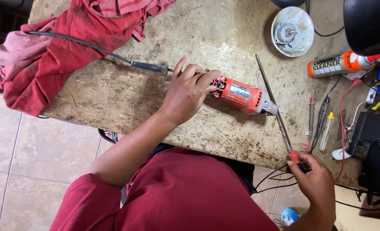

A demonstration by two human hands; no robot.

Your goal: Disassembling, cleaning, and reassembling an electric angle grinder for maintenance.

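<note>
An orange-red power tool body (240, 95) lies on its side on the worn wooden workbench (113, 90), its rear cover off and its black cord running away to the left. My left hand (186, 91) grips the tool's rear end. My right hand (313, 179) holds the red and black handle of a long screwdriver (274, 102) at the bench's front edge. The screwdriver's thin shaft reaches up across the tool's grey nose end.
A red cloth (65, 47) is heaped at the back left. A white dish with a metal part (292, 31) stands at the back. An orange spray can (342, 63) lies on the right. Red and black test probes (318, 119) and wires crowd the right side.
</note>
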